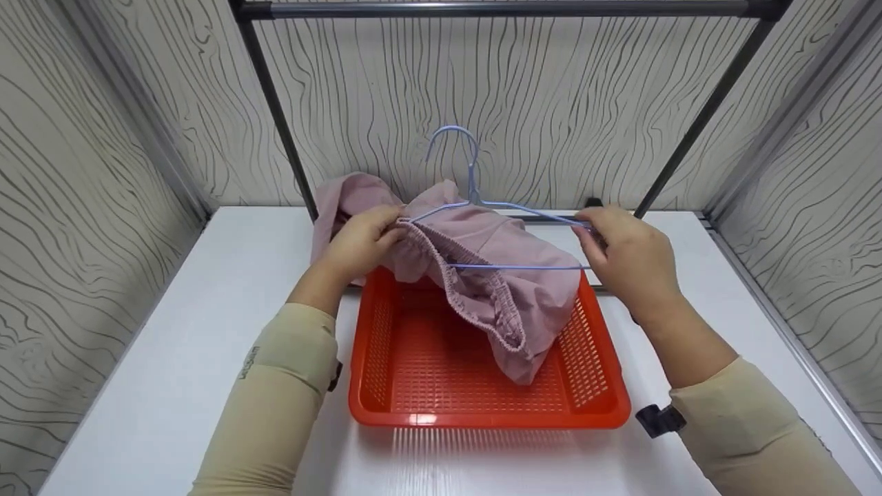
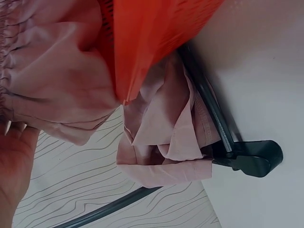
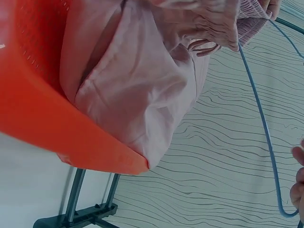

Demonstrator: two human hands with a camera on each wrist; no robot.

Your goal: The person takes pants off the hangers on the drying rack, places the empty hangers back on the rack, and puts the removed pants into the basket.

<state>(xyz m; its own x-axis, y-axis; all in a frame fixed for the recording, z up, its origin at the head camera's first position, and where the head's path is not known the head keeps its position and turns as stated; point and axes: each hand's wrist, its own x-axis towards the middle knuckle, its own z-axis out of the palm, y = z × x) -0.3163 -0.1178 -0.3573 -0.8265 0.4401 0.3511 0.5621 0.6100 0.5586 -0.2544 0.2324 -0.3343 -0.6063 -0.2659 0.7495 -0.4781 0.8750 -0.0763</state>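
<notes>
Pink pants point(image 1: 496, 238) with a gathered elastic waistband lie draped over the back of a red basket point(image 1: 482, 419). My left hand point(image 1: 362, 241) pinches the waistband at its left end. A thin blue wire hanger point(image 1: 530, 266) stands hook up, its left part inside the waistband opening and its right part outside. My right hand point(image 1: 630, 255) grips the hanger's right end. In the right wrist view, the hanger's bottom bar point(image 3: 260, 107) runs from the waistband to the fingers point(image 3: 298, 190). A hemmed pant leg point(image 2: 166, 173) hangs behind the basket in the left wrist view.
A dark metal rack stands at the back, its top bar point(image 1: 510, 9) above the hanger. A rack foot point(image 2: 259, 159) rests on the white table point(image 1: 227, 331) beside the pant leg. Wood-patterned panels point(image 1: 551, 103) enclose the back and sides.
</notes>
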